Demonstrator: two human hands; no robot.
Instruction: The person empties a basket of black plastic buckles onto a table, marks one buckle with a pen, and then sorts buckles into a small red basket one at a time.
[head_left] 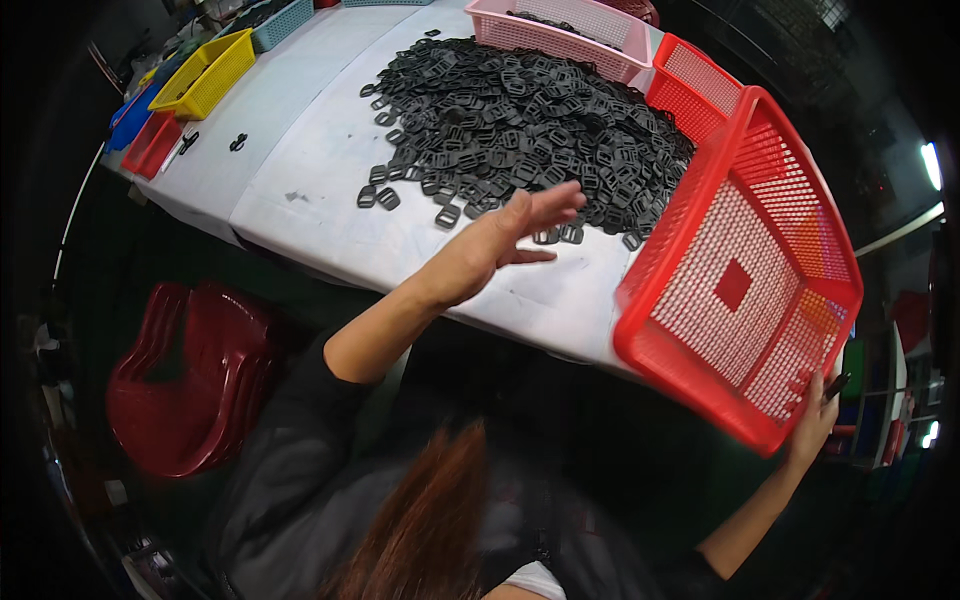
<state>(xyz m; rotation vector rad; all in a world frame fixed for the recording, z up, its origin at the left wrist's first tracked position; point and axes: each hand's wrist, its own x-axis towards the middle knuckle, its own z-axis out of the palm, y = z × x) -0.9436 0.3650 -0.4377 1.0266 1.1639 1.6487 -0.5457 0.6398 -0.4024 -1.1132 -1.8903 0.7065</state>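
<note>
The left hand [500, 240] is stretched out flat over the white surface [300, 170], fingers apart and gripping nothing, its fingertips right at the near edge of the heap of black plastic buckles [520, 120]. The heap spreads across the middle of the surface, with a few loose buckles (two well off to the left) lying apart from it. The right hand [815, 415] is clamped on the near rim of a large red mesh basket [745, 290], which is tilted up on edge at the right end of the surface, its open side facing the heap. Behind it stands a second red basket [690, 75] and a pink basket [560, 30], touching the far side of the heap. A yellow basket [205, 70] sits far left. Stacked red plastic stools [185, 380] stand below the surface.
</note>
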